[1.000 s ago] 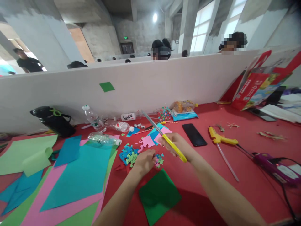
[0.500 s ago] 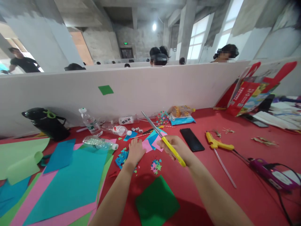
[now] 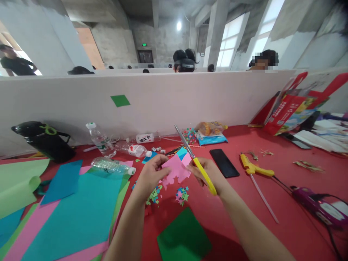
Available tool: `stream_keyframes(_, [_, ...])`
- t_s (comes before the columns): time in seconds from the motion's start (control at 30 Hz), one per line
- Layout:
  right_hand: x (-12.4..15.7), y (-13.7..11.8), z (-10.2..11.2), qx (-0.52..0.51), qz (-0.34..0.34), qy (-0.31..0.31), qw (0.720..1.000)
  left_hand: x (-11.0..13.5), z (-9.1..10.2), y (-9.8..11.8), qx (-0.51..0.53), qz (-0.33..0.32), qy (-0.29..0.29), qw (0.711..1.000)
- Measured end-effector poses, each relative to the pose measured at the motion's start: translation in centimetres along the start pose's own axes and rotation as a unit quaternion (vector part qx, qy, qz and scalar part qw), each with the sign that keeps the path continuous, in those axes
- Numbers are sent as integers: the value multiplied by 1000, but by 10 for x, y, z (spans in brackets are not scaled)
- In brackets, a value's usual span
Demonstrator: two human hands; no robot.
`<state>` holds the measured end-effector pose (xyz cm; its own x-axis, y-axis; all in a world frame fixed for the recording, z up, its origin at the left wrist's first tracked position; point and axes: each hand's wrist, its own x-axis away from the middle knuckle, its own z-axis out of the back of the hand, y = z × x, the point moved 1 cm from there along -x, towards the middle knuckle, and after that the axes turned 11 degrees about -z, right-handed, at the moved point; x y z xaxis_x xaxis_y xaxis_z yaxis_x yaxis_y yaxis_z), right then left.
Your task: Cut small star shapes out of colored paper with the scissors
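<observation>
My left hand [image 3: 151, 175] pinches a ragged pink paper scrap [image 3: 176, 170] and holds it just above the red table [image 3: 239, 203]. My right hand [image 3: 206, 175] grips yellow-handled scissors [image 3: 196, 161], their blades pointing up and away, close to the scrap's right edge. Below the scrap lie small cut stars [image 3: 182, 194] and a pile of blue and green cut-outs [image 3: 153, 195]. A dark green paper square [image 3: 183, 240] lies nearer to me.
Large teal, pink and green sheets [image 3: 73, 217] cover the left. Water bottles [image 3: 112, 166], a black bag [image 3: 43, 140], a phone [image 3: 224, 162], a yellow glue gun [image 3: 253, 168] and a purple device [image 3: 320, 207] lie around. A white partition [image 3: 163, 101] closes the back; other people sit beyond it.
My left hand went from the cut-outs pile to the pink scrap and lifted it toward the scissors. My right hand stayed put with the scissors.
</observation>
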<state>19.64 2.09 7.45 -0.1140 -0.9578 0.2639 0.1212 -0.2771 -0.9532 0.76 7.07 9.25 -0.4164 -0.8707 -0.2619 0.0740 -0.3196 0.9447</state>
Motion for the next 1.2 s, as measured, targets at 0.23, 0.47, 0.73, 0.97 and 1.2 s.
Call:
stream_keyframes(0.23, [13,-2,-12,-43,25,-94,994,12,4,3,107,51,-31,992])
stream_keyframes(0.47, [25,-4,-19,-55,48,-27,997,15,8,9,174,37,6,984])
stream_keyframes(0.73, [24,-6,-19,-64,72,-22,995,14,1,7,129,40,-17,991])
stream_keyframes(0.97, [20,-7,-18,-123,56,-33,990,13,2,3,160,80,-13,984])
stream_keyframes(1.2, [13,2,-21,-209,98,-20,973,17,-15,7,298,30,5,954])
